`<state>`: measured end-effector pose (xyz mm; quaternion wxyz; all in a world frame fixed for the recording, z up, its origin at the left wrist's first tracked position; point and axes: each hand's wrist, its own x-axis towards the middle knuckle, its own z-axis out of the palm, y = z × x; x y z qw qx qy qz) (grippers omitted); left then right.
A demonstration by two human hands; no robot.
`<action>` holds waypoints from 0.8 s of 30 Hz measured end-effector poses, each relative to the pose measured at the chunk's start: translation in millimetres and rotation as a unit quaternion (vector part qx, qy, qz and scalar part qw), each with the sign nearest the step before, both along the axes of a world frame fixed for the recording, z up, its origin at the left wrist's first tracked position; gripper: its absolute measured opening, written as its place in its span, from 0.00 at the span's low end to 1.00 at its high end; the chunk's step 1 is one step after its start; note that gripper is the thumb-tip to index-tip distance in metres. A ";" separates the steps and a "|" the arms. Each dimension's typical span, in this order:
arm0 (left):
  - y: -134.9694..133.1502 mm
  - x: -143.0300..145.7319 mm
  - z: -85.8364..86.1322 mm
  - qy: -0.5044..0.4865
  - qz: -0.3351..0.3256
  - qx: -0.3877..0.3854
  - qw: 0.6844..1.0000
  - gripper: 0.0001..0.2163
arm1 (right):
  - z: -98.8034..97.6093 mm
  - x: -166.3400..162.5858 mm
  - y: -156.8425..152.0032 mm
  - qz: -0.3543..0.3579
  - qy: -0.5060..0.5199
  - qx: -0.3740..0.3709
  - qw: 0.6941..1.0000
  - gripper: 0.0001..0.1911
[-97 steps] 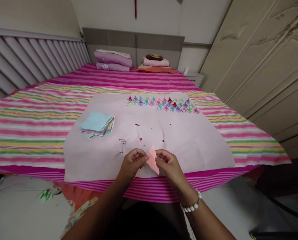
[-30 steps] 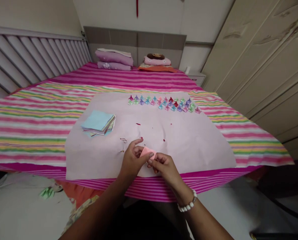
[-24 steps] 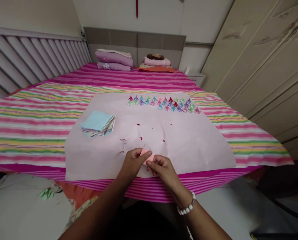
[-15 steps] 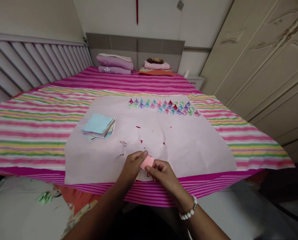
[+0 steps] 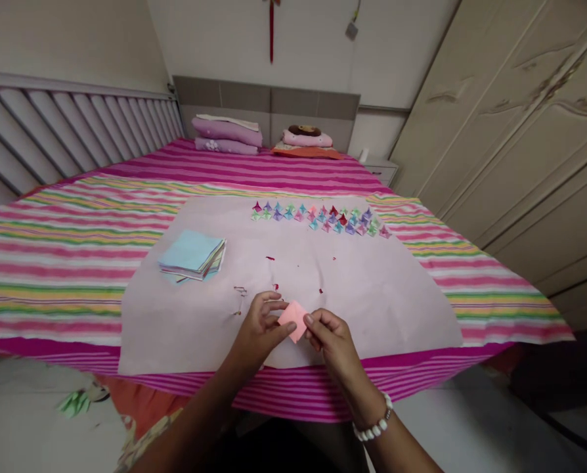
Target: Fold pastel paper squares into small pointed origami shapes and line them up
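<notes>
A small folded square of pink origami paper is held up over the near part of the white sheet, one corner pointing up. My right hand pinches its right corner between thumb and fingers. On the other side, my left hand has its thumb laid on the paper's front and its fingers curled at the left edge, partly behind it. Further back stand rows of small folded paper pieces in many colours. A stack of square paper, light blue on top, lies to the left.
The large white sheet covers part of a striped bed. Small dark red scraps and short brown bits lie scattered on it. Folded bedding sits near the headboard; a wardrobe stands at right.
The pink paper has turned so a corner points up, and more of its face shows. My left fingers have loosened and spread somewhat. The camera view has tilted slightly upward.
</notes>
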<state>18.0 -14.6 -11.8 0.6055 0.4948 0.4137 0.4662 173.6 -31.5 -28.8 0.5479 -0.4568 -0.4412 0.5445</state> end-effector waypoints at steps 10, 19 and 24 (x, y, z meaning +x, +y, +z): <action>-2.5 -9.1 0.6 -0.025 -0.062 0.008 0.998 0.11 | 1.0 -2.9 -1.5 0.012 0.019 0.019 1.000 0.13; -4.9 -9.1 6.2 0.008 -0.042 0.006 0.999 0.09 | 11.7 -1.1 -1.6 0.022 -0.013 0.034 0.999 0.14; -8.3 -7.3 14.2 0.040 -0.022 -0.004 0.999 0.11 | 14.5 -2.6 -1.7 0.041 -0.007 0.022 0.999 0.12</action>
